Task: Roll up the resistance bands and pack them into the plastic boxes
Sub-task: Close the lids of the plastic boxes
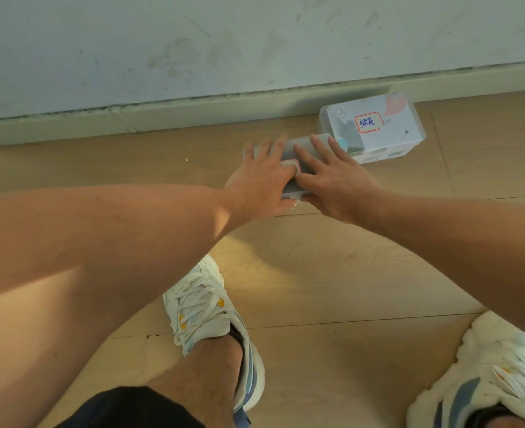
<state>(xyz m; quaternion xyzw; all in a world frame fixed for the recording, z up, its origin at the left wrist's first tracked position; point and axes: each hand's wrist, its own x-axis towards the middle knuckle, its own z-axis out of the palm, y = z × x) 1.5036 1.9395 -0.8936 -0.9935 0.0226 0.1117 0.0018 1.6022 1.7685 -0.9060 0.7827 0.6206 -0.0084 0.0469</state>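
Hands press flat on a grey plastic box on the wooden floor: left hand and right hand lie side by side, fingers straight and spread. A second, labelled plastic box sits just beyond, far right, near the wall.

A light wooden floor fills the view. A scuffed white wall and pale baseboard run across twelve o'clock. White sneakers sit at six and five o'clock.
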